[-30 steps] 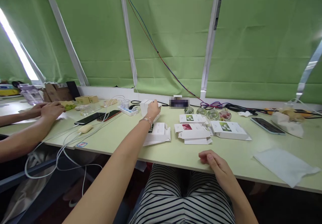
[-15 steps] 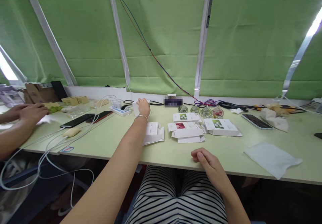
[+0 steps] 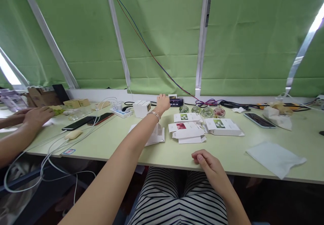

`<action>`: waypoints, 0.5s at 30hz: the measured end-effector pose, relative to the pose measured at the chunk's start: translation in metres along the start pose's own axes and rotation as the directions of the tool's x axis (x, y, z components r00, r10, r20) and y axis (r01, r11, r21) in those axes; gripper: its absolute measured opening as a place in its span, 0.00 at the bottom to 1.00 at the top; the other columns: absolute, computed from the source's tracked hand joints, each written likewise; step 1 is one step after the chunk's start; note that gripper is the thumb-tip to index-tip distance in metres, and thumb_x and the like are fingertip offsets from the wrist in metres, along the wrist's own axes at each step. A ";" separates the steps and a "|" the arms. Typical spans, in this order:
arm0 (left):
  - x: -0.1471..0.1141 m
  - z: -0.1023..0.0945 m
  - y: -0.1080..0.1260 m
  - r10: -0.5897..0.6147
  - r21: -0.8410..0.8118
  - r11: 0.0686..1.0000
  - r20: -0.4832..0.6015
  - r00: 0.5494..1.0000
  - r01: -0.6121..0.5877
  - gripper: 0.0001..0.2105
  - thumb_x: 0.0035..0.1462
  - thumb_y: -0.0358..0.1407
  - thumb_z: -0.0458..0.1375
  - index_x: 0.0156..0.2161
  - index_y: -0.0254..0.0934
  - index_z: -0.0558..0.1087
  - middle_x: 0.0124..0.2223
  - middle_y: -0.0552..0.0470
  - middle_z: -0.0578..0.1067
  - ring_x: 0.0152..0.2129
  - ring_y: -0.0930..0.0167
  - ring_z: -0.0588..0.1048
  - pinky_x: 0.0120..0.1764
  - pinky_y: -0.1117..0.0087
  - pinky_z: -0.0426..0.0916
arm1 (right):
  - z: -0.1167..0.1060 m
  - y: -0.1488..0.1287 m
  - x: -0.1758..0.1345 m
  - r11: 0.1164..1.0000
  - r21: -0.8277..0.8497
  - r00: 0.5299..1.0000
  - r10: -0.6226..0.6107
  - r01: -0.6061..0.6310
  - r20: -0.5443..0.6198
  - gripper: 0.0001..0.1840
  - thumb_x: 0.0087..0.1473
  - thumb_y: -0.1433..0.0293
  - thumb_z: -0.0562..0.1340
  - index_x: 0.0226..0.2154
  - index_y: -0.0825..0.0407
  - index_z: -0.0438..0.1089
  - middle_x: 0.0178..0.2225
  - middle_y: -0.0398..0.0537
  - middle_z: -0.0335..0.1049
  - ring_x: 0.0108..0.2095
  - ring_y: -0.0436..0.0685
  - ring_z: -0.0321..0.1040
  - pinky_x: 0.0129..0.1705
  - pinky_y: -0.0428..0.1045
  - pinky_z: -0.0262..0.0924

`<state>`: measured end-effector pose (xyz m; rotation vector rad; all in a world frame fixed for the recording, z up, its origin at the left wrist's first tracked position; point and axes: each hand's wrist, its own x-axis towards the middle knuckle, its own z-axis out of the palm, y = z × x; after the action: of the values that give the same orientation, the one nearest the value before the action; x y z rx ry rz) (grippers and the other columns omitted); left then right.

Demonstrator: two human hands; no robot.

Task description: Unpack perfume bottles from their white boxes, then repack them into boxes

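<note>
My left hand (image 3: pixel 163 102), wearing bracelets, reaches to the back of the table with its fingers curled over the left end of a black digital timer (image 3: pixel 176 102). Its fingertips are hidden behind the hand. Left of it, white boxes (image 3: pixel 140 109) stand upright side by side. My right hand (image 3: pixel 208 164) rests at the table's front edge, fingers loosely curled, with nothing seen in it. Flattened white cartons with pictures (image 3: pixel 187 130) lie in the middle, another carton (image 3: pixel 224 126) to their right. Several round glass bottles (image 3: pixel 207 112), green and red, stand behind. More white packaging (image 3: pixel 158 137) lies under my left forearm.
A power strip (image 3: pixel 122 112), phones (image 3: pixel 78 122) and white cables lie to the left, near another person's hands (image 3: pixel 37 115). On the right are a phone (image 3: pixel 259 120), a white sheet (image 3: pixel 275 159) and a crumpled bag (image 3: pixel 277 117). Black cables (image 3: pixel 230 106) run along the back.
My left hand has let go of a white box, which stays standing, and has moved right to the digital timer. My right hand has stayed in place.
</note>
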<state>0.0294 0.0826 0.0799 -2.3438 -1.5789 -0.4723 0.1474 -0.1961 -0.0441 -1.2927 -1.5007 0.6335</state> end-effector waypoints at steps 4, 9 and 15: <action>-0.004 -0.030 0.004 0.139 -0.112 0.987 0.279 0.950 -0.111 0.17 0.53 0.42 0.57 0.46 0.35 0.69 0.48 0.46 0.70 0.44 0.64 0.69 0.46 0.59 0.63 | -0.001 -0.001 0.001 1.000 0.004 1.000 0.005 -0.005 0.000 0.18 0.57 0.57 0.49 0.33 0.50 0.68 0.32 0.46 0.70 0.34 0.56 0.68 0.37 0.49 0.61; -0.062 -0.051 -0.036 0.252 -0.210 0.964 0.508 0.824 -0.165 0.37 0.35 0.48 0.65 0.54 0.45 0.63 0.56 0.49 0.66 0.50 0.62 0.66 0.48 0.68 0.61 | -0.003 -0.003 0.001 1.000 0.015 1.000 0.028 -0.028 0.009 0.18 0.57 0.57 0.49 0.34 0.50 0.67 0.33 0.46 0.70 0.35 0.56 0.68 0.38 0.50 0.61; -0.137 -0.042 -0.102 0.146 -0.073 0.989 0.638 0.756 -0.129 0.54 0.27 0.44 0.67 0.62 0.42 0.46 0.62 0.39 0.55 0.55 0.52 0.57 0.53 0.56 0.55 | 0.000 -0.001 0.002 0.999 0.029 0.999 0.044 -0.044 0.021 0.18 0.57 0.57 0.49 0.34 0.50 0.66 0.33 0.46 0.69 0.36 0.57 0.67 0.38 0.50 0.60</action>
<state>-0.1185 -0.0119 0.0654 -2.7901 -1.6185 0.4145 0.1475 -0.1949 -0.0422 -1.3034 -1.4774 0.6966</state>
